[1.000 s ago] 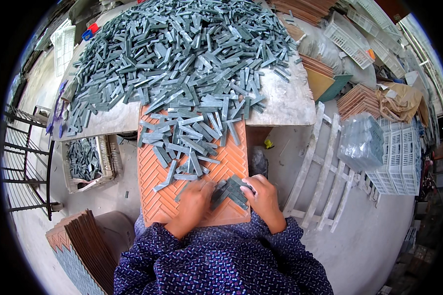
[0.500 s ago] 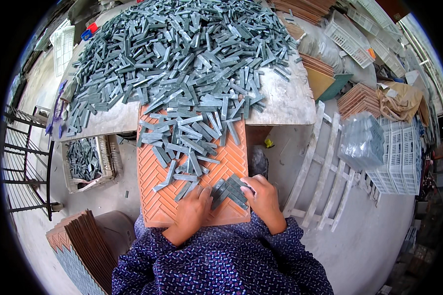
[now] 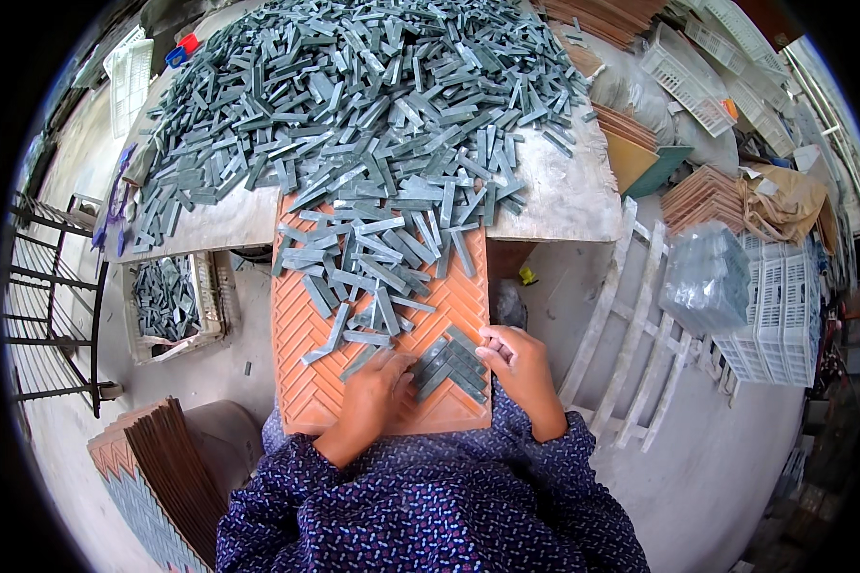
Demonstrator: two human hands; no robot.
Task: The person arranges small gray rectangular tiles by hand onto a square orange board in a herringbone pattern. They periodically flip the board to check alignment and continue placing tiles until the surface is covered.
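An orange herringbone-grooved tray (image 3: 301, 406) lies in front of me, its far end against the table. Dark grey-green stone strips (image 3: 452, 364) sit in a zigzag block in its grooves at the near right. My left hand (image 3: 377, 387) is over the tray just left of this block, its fingers curled and slightly blurred; whatever they hold is hidden. At the tray's right edge, beside the block, my right hand (image 3: 523, 371) has thumb and forefinger drawn together; I cannot make out anything between them. Loose stone strips (image 3: 377, 277) are heaped across the tray's far half.
A large pile of stone strips (image 3: 354, 105) covers the pale table (image 3: 569, 196) beyond. Below left stand a crate of strips (image 3: 167, 306) and a stack of zigzag-edged sheets (image 3: 153, 477). On the right are a wooden pallet (image 3: 621, 325) and white crates (image 3: 769, 315).
My right hand has drawn back from the strip block to the tray's right edge, uncovering the block's end. My left hand stays beside the block, with its fingers shifted slightly.
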